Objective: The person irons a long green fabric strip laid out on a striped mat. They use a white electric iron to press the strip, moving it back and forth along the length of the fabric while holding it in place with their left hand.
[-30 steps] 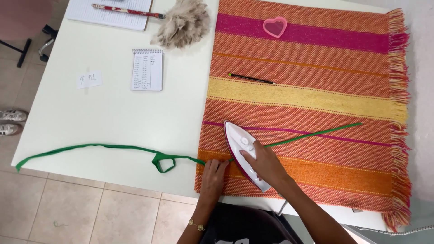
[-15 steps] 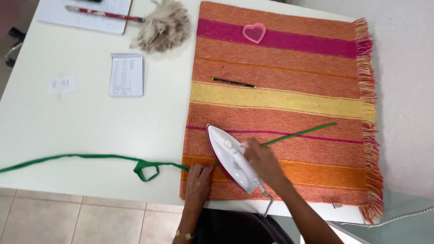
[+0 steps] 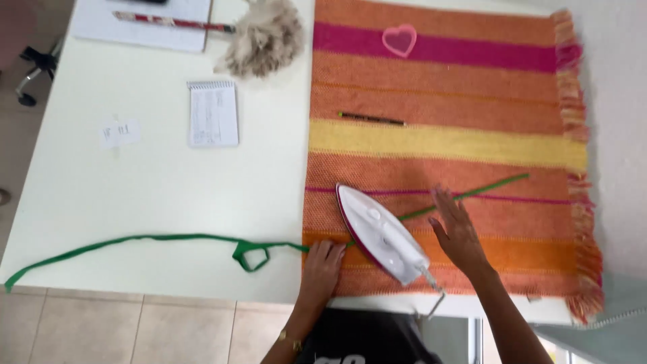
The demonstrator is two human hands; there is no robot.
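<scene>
A white iron (image 3: 381, 232) with a red edge rests on an orange, yellow and pink striped woven cloth (image 3: 472, 87), lying over a long green ribbon (image 3: 145, 239). My left hand (image 3: 322, 264) presses flat on the ribbon at the cloth's left edge, just left of the iron. My right hand (image 3: 458, 232) is off the iron, open with fingers spread, resting on the cloth just right of it, near the ribbon's far stretch (image 3: 488, 187).
On the white table (image 3: 155, 182) lie a spiral notepad (image 3: 213, 113), a small paper slip (image 3: 120, 132), a fluffy beige tuft (image 3: 264, 38) and a paper pad with a pen (image 3: 143, 19). A pink heart-shaped cutter (image 3: 399, 40) and a dark pencil (image 3: 372, 118) sit on the cloth.
My right hand has let go of the iron's handle and moved to the right onto the cloth. The iron stays put and my left hand keeps pressing the ribbon.
</scene>
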